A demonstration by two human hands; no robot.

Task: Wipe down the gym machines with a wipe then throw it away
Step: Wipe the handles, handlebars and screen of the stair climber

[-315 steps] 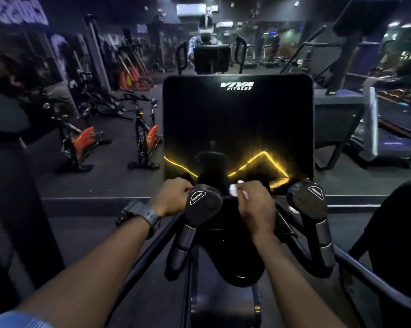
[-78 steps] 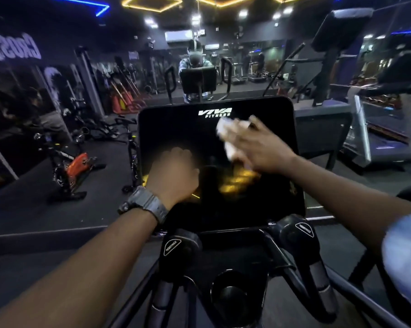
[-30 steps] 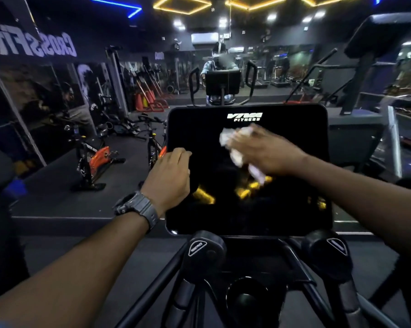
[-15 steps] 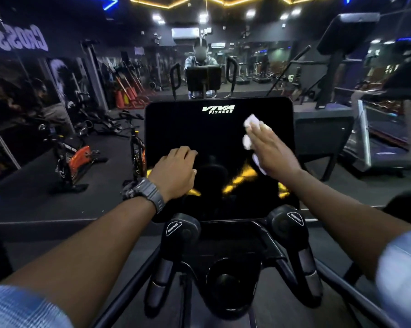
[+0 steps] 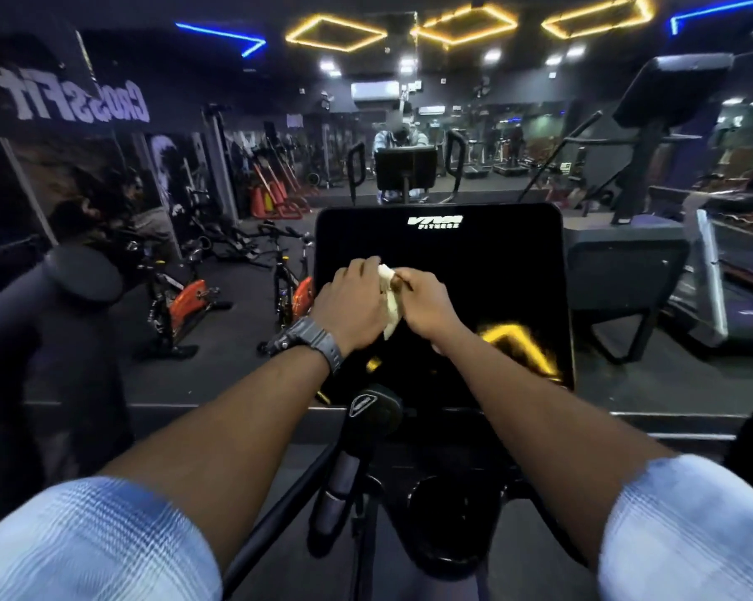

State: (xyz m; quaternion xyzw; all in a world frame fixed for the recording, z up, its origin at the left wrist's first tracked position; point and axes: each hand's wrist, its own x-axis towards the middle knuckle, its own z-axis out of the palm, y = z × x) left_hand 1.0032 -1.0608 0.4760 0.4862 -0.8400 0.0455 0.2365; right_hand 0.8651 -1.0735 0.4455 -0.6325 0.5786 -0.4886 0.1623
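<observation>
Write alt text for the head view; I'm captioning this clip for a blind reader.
Both hands, left hand and right hand, hold a white wipe together in front of a gym machine's dark screen. A wristwatch is on the left wrist; a machine handle sits below, and orange exercise bikes stand at left.
</observation>
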